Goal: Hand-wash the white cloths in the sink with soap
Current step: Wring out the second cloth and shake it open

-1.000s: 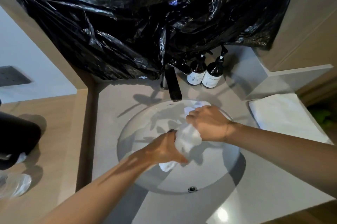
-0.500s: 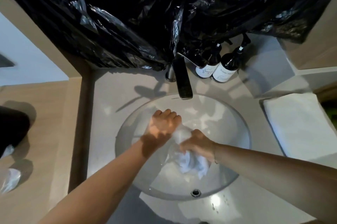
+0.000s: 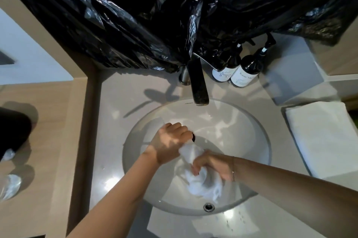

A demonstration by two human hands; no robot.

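Over the sink (image 3: 242, 127), near its front, a white cloth (image 3: 195, 177) is gripped at both ends: left hand (image 3: 170, 142) and right hand (image 3: 215, 164), fingers curled tightly around it.

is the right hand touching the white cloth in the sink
Touching. The head view shows the right hand with fingers curled around the white cloth over the sink.

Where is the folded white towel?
The folded white towel lies on the counter at the right edge of the head view, beside the sink.
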